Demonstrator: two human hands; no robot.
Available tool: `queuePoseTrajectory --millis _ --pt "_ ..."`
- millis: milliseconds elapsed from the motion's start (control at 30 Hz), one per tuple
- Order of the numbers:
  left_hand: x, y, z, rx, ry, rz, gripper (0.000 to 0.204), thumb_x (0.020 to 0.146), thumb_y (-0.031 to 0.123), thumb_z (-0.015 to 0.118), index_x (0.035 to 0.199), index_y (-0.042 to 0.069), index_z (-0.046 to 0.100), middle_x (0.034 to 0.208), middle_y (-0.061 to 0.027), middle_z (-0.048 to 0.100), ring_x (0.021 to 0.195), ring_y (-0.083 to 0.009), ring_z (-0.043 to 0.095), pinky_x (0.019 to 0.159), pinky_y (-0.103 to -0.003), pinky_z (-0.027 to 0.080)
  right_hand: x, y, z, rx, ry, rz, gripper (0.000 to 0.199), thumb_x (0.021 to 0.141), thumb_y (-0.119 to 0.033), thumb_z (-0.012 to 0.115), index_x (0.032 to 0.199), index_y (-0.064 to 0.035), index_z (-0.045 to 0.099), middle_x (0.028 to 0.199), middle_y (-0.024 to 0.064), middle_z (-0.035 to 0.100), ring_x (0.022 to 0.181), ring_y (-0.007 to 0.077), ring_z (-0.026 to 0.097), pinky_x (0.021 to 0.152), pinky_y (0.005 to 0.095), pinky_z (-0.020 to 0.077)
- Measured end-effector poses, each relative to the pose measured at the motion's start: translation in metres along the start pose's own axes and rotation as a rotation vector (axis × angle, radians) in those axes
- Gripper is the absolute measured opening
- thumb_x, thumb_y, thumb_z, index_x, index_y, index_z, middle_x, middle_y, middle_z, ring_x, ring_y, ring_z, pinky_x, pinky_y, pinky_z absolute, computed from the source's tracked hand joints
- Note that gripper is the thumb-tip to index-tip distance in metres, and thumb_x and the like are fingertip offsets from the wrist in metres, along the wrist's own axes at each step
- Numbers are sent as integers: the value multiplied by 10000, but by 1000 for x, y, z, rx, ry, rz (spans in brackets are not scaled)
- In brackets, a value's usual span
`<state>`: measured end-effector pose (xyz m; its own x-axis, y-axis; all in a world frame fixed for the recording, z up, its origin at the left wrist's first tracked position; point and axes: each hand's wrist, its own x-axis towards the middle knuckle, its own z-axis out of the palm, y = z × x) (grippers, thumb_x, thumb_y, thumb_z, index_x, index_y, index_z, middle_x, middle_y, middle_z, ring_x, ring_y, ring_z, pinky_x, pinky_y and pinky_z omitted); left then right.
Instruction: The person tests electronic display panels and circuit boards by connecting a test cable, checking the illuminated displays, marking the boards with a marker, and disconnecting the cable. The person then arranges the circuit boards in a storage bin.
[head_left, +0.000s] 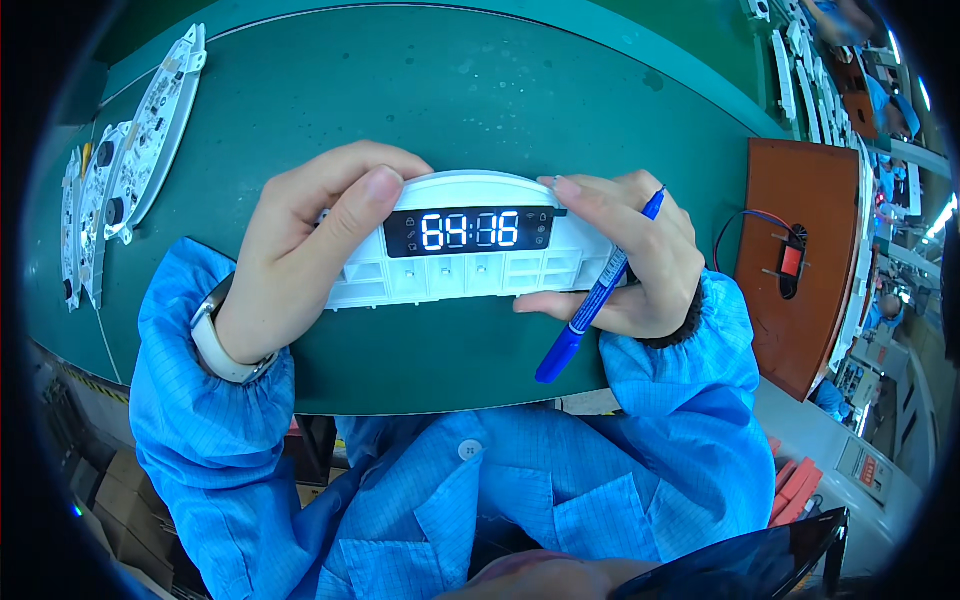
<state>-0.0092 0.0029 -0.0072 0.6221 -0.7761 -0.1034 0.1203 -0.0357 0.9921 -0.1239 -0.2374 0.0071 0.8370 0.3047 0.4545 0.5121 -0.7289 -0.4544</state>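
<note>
Both hands clamp the white display panel (470, 245): left hand (310, 250) on its left end, right hand (640, 255) on the right end, also holding a blue pen (590, 305), above the green table (450, 90).

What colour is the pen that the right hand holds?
The pen in the right hand is blue, with a blue cap; the head view shows it.

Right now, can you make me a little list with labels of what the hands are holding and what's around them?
left hand: grips the left end of the white panel
right hand: grips the panel's right end, blue pen tucked between its fingers
panel: black screen with glowing white digits, facing up
surface: green table
far left: white circuit boards
right: brown board with red and black wires
</note>
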Motion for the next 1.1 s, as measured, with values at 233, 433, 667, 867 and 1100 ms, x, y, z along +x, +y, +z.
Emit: queuePoseTrajectory --millis 233,433,667,867,1100 --pt "0 1 1 19 -3 -4 319 993 275 483 1073 -3 619 902 -48 650 798 -77 603 678 -204 471 -2 2 0 -8 -19 -10 796 577 -332 892 1198 15 533 1018 208 673 781 267 652 657 318 518" --pt "0 1 1 35 0 -1 315 995 272 479 1070 -1 618 894 -42 645 792 -71 601 673 -198 467 -2 2 0 -16 -28 -1 800 580 -342 890 1199 14 530 1021 209 673 775 263 652 648 314 516" --pt "0 1 0 15 -5 4 311 994 268 482 1069 -2 617 898 -43 646 794 -71 600 675 -199 468 -2 3 2 -5 -3 -26 803 577 -344 889 1196 19 529 1015 217 674 752 259 649 628 305 510" --pt "-1 2 0 21 -12 3 305 994 258 484 1068 -7 616 900 -45 644 814 -73 588 693 -205 461 -2 3 2 8 -14 -23 807 582 -349 885 1203 19 523 1022 222 671 761 262 652 631 309 502" --pt "-1 3 0 70 -21 4 351 1002 268 431 1085 -35 585 920 -56 638 828 -79 591 725 -209 459 -3 2 1 1 -28 5 807 582 -353 883 1205 13 522 1032 224 668 781 259 649 656 317 499"
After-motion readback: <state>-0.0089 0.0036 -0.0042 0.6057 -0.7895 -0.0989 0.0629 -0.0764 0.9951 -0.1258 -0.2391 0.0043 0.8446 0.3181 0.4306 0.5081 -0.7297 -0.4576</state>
